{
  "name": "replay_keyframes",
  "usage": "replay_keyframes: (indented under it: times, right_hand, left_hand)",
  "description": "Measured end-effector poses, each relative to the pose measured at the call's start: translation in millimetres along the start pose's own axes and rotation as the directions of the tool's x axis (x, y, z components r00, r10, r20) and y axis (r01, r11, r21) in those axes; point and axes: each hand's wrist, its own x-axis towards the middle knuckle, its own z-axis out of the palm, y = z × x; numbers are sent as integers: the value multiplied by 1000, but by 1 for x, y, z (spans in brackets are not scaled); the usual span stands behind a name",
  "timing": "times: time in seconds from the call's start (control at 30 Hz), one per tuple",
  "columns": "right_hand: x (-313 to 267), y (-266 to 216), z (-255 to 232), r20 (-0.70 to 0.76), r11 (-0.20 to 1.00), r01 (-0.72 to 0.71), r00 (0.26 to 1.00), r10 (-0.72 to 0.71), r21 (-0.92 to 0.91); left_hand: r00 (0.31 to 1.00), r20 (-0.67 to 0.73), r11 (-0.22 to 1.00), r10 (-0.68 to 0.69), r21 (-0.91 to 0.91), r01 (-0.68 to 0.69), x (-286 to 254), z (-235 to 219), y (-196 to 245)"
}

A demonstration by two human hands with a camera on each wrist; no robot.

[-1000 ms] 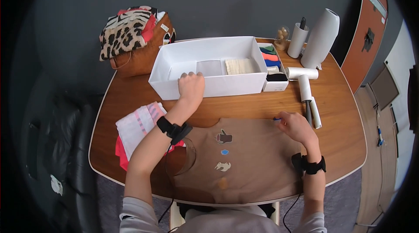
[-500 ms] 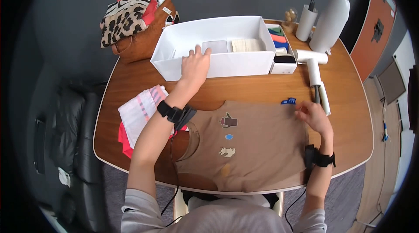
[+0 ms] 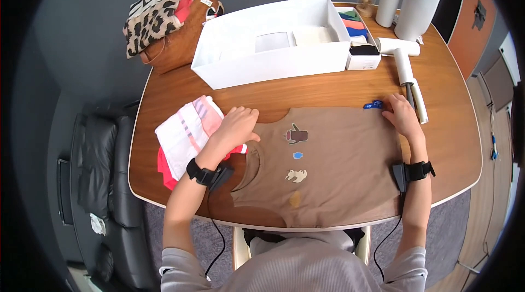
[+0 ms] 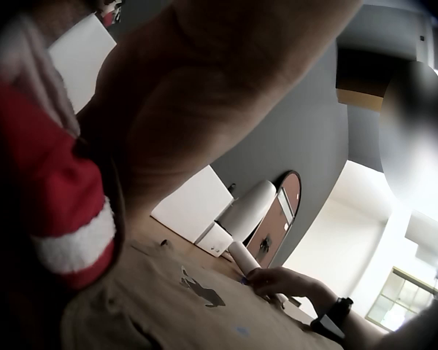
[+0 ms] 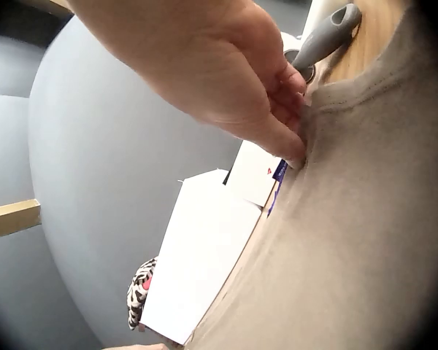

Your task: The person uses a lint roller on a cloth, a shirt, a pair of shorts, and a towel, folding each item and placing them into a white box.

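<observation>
A brown shirt (image 3: pixel 344 166) with small animal and branch-like prints lies spread sideways on the table, its neckline to the left and hem to the right. My right hand (image 3: pixel 403 114) is at the far hem corner, where thumb and curled fingers pinch the fabric edge in the right wrist view. Beside those fingertips shows a blue tag (image 3: pixel 373 104). My left hand (image 3: pixel 236 127) hovers over the shirt's far shoulder near the neckline, fingers loosely bent and holding nothing. Left of it lies a folded white, pink and red garment (image 3: pixel 183 133).
Behind the shirt stands a large white box (image 3: pixel 273 68) with pale cloth inside, beside a smaller box (image 3: pixel 363 61) of rolled colored items. Lint rollers (image 3: pixel 403 65) lie at right. A brown bag (image 3: pixel 180 51) heaped with clothes sits back left.
My left hand has come back from the white box's front wall to the shirt's shoulder. My right hand has shifted right, past the blue tag, to the hem corner. The head view has tilted down.
</observation>
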Motion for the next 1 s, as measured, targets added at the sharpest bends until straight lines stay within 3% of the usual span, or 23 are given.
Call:
replay_keyframes:
  times: [0.1,0.13,0.23,0.33,0.43,0.5,0.57,0.63,0.67,0.8,1.0]
  right_hand:
    - [0,2,-2,83,999,3,997,1,-43]
    - [0,3,-1,31,995,25,999,-22,-101]
    - [4,10,8,-99,960,57,991,-86,-273]
    - [16,11,6,-143,903,22,985,-92,-428]
    - [33,5,3,-229,876,9,964,-136,-482]
    - [31,-6,-7,-174,888,60,972,-155,-455]
    - [20,-21,-17,-97,923,92,986,-138,-375]
    - [5,-33,-24,91,977,87,993,-70,-196]
    - [-2,-38,-25,190,992,70,981,-50,-102]
    - [-19,-43,-17,510,966,8,851,129,-257]
    - [-4,-28,-13,544,988,64,839,24,-142]
  left_hand:
    - [991,34,989,128,-83,-125,11,2,-12]
    - [983,26,976,184,-120,-180,15,4,-16]
    - [984,-130,982,123,-130,-140,22,1,-20]
    - [966,-258,996,-12,-85,-10,35,-1,-19]
    - [892,-438,993,-110,-80,83,31,1,-13]
    - [827,-548,992,-125,-63,108,15,-3,0]
    - [935,-338,988,-111,-141,67,-12,-7,6]
    - [986,-75,979,-152,-151,139,-40,-6,15]
    - [983,-54,977,-174,-135,165,-46,1,13]
    - [978,-36,975,-208,-91,204,-58,22,1]
    - [929,-80,930,-360,-108,351,-48,35,-7]
